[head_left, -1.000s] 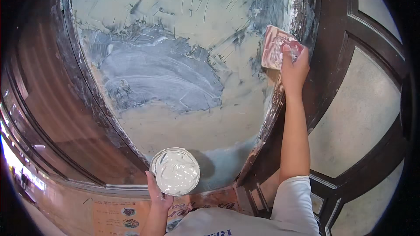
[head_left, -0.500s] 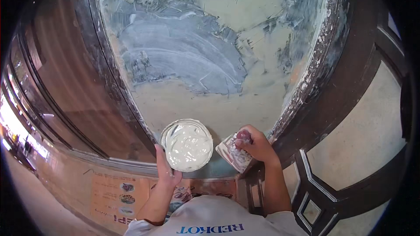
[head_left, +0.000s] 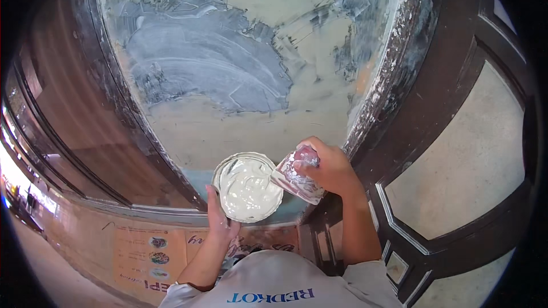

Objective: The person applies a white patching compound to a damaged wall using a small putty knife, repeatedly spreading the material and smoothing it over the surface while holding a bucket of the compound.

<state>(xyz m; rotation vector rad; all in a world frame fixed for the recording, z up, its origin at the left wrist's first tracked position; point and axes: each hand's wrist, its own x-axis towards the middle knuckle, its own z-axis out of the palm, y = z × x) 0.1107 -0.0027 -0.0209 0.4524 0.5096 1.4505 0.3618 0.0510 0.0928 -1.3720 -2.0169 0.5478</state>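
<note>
"Paste [head_left: 245,185] fills a white tub [head_left: 251,219] at the near edge of the panel [head_left: 205,134]. The left hand [head_left: 218,215] holds it, thumb raised along the left side, other fingers mostly out of sight."

"And the right hand [head_left: 334,170]?"

"Wrapped around the reddish knob [head_left: 308,154] of a flat float [head_left: 298,186]. The float's left corner meets the tub's right rim; whether it dips into the paste, I cannot tell from where I stand."

"How far along is the panel?"

"Well along but unfinished, I judge. Pale coating [head_left: 325,102] covers much of it; one large blue-grey patch [head_left: 211,68] at left and darker streaks at far right look left to cover."

"The count?"

"Two hands, one tub, one float, one panel."
</note>
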